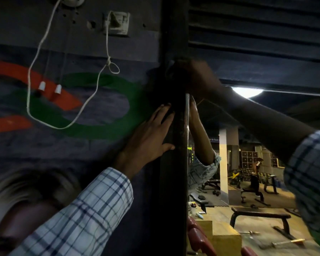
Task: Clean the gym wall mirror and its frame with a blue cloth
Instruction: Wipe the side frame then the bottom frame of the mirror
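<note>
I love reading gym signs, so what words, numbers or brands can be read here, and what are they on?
No text here can be read.
Blue strip on the white pillar reflected in the mirror: pale lettering, too small and blurred.
Orange and green painted shapes on the wall: no letters I can make out.

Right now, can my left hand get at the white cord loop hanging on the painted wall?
Probably yes. The left hand lies flat and empty against the mirror frame, and only bare wall separates it from the cord loop up-left.
</note>
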A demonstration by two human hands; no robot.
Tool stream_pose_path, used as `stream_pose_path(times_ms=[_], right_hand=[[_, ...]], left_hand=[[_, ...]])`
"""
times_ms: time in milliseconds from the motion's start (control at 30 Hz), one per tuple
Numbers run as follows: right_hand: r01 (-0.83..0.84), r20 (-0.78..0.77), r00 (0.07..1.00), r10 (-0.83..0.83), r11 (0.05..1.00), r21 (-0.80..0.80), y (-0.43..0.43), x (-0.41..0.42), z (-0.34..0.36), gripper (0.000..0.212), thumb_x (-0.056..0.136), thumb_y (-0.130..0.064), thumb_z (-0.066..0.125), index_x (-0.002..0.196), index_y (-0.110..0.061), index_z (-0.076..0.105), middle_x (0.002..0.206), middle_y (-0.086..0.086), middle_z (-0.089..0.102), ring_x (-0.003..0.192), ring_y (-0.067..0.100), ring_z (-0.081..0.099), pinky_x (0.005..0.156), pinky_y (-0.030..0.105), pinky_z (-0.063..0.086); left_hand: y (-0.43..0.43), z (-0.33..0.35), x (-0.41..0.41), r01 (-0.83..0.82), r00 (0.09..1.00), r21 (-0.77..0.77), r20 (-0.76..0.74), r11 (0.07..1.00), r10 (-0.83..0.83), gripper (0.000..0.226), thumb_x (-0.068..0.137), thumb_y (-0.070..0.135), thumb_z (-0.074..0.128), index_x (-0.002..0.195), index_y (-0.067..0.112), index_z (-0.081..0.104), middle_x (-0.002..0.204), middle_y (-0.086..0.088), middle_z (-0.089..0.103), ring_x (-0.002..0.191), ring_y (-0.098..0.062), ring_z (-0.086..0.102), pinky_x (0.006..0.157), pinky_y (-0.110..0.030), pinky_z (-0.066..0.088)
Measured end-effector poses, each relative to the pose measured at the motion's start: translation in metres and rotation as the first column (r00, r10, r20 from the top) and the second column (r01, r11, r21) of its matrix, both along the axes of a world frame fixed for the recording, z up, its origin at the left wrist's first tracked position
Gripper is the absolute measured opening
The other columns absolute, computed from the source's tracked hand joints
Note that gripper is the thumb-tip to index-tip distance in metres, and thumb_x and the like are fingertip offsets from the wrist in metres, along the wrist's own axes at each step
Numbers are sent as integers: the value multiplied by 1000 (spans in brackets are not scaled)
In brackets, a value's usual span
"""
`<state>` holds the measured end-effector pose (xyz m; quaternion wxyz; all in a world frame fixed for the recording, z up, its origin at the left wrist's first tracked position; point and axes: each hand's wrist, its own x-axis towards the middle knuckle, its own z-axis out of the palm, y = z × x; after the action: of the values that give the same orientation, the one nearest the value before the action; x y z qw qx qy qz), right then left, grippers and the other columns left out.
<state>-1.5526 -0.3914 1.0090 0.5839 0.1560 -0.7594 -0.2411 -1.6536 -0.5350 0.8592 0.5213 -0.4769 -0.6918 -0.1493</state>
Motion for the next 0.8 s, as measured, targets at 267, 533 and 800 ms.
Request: stream_pose_path(times_ms=[267,533,800], right_hand=[[-6,31,999,7,999,-34,-5,5,-11,36,93,-31,60,122,-12,69,124,12,67,105,30,69,83,39,57],[-4,74,997,4,1000,8,0,2,-26,28,90,-15,71,118,-11,70,117,14,68,101,33,69,79,42,56],[-15,178,984,2,998,68,3,-1,-47,33,87,-9,71,120,-13,70,116,10,65,103,27,66,80,38,56]], left_hand=[[-1,-11,-5,9,1000,-5,-21,1000,-9,101,85,47,79,162,12,24,174,-3,2,160,-19,3,118,-40,37],[-3,-27,-7,11,1000,-47,-7,999,-12,114,80,52,82,164,12,18,174,-4,-4,160,-19,-2,125,-38,27],[-4,-45,-10,3,1000,-49,-16,999,-4,120,76,57,82,165,13,15,174,-4,-6,160,-18,-3,125,-32,19]])
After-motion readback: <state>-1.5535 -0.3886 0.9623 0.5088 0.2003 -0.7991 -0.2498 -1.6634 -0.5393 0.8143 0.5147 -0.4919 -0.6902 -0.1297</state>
